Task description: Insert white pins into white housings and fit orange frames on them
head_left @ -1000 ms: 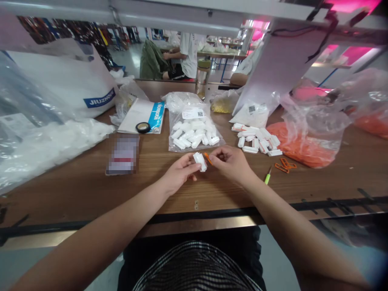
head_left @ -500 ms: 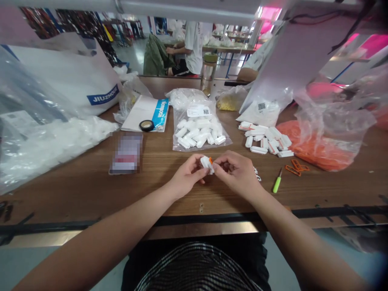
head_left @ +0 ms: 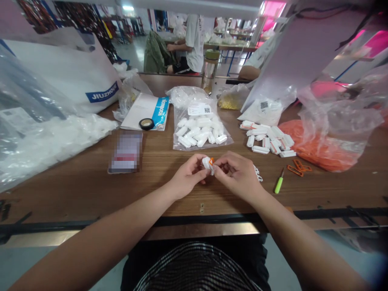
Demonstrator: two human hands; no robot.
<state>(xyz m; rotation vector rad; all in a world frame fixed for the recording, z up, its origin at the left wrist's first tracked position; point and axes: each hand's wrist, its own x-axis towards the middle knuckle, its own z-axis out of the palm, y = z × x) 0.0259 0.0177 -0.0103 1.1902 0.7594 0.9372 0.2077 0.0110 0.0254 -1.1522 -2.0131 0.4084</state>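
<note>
Over the table's front half, my left hand (head_left: 191,173) is closed on a small white plastic piece (head_left: 207,163), gripping it between thumb and fingers. An orange rectangular frame (head_left: 211,161) sticks out at a tilt on that piece's right side. My right hand (head_left: 235,171) is closed in a pinch at the frame and the piece's right edge; its fingertips partly hide the contact. Several tiny white parts (head_left: 258,173) lie just right of my right hand, partly covered by it. Farther right are loose orange frames (head_left: 298,167) and a green-handled pointed tool (head_left: 279,184).
A clear bag of white pieces (head_left: 202,131) lies ahead, with a pile of white pieces (head_left: 269,139) to its right. A bag of orange parts (head_left: 330,145) sits at right. At left are a phone (head_left: 125,152), a notebook (head_left: 136,109), black tape (head_left: 146,124) and large bags.
The orange frame now shows more, tilted up out of the white piece. Both hands stay nearly in place; the view has shifted slightly.
</note>
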